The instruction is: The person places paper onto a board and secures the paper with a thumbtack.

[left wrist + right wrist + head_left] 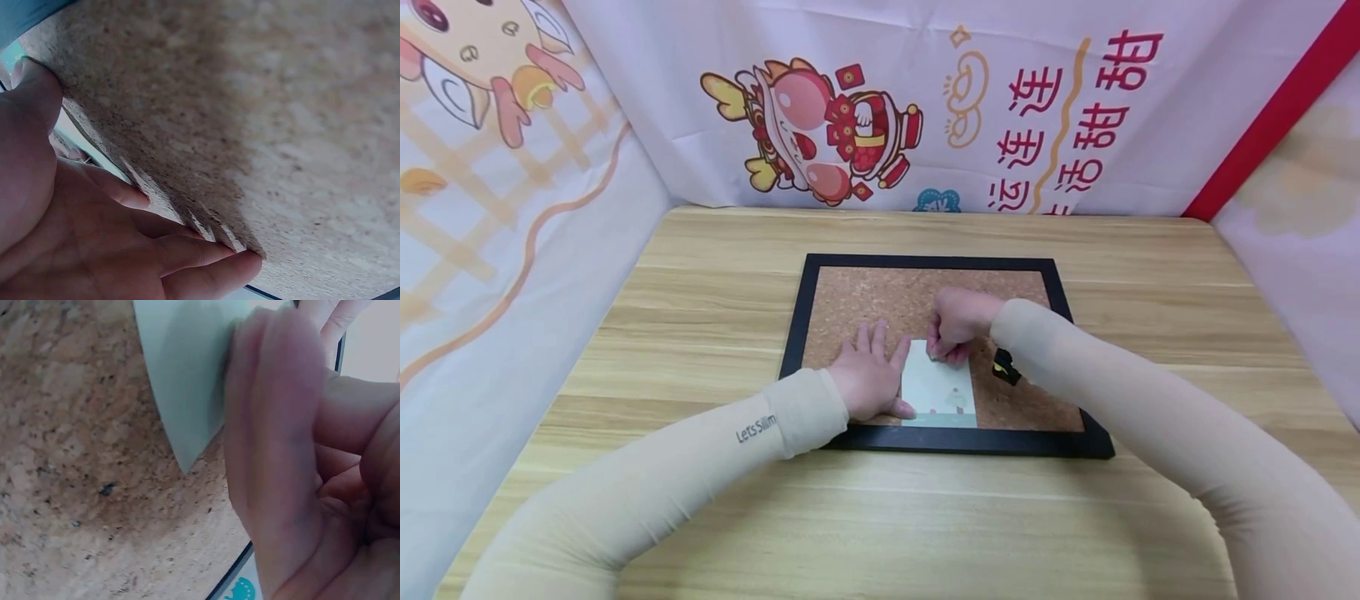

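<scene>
A pale sheet of paper [936, 387] with small pink prints and a green strip along its bottom lies on the black-framed corkboard [865, 287]. My left hand [868, 375] rests palm down on the cork, fingers spread, with its thumb at the paper's lower left edge. Over the paper's upper part, my right hand [953, 325] has its fingers curled and their tips at the sheet. They seem to pinch something small and pin-like, mostly hidden by the fingers. The right wrist view shows a corner of the paper [181, 394] beside the bent fingers [275, 412].
A small black object with a yellow mark [1006, 367] is beside my right forearm; I cannot tell whether it touches the board. The wooden table [700, 300] extends around the frame. Printed cloths [955, 108] hang behind and at both sides.
</scene>
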`<state>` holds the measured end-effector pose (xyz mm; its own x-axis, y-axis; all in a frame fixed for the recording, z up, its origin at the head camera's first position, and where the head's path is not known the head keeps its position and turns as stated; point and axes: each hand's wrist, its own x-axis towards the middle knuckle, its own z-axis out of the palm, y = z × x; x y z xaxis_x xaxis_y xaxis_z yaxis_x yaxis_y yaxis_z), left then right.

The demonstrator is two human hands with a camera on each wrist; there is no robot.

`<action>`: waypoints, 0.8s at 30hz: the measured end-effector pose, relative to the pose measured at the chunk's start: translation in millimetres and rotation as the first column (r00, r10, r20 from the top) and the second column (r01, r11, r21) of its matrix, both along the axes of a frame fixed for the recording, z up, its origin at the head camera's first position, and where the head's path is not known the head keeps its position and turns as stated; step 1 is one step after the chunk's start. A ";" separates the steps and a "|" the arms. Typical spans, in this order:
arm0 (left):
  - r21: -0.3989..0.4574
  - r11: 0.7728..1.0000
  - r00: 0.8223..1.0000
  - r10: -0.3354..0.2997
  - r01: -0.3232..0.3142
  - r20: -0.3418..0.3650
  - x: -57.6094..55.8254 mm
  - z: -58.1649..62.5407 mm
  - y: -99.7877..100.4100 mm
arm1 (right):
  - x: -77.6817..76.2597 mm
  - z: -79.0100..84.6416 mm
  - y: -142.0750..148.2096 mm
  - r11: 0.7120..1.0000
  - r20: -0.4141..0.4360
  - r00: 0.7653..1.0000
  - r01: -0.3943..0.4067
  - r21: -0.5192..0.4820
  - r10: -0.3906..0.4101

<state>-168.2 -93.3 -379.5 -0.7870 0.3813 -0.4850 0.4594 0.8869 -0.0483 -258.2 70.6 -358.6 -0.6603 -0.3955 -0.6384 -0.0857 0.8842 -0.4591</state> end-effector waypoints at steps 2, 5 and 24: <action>0.002 1.000 1.000 0.002 -0.002 0.000 0.0 -0.6 0.4 | 0.7 0.3 -0.7 1.000 -0.002 1.000 -0.003 0.006 0.003; 0.007 1.000 1.000 0.003 -0.003 0.001 0.3 -0.6 0.6 | 1.8 0.5 -1.1 1.000 -0.002 1.000 -0.013 0.011 0.013; 0.020 1.000 1.000 0.001 -0.001 -0.003 1.8 3.4 -0.1 | -1.8 0.5 0.8 1.000 0.088 0.996 0.022 0.004 -0.022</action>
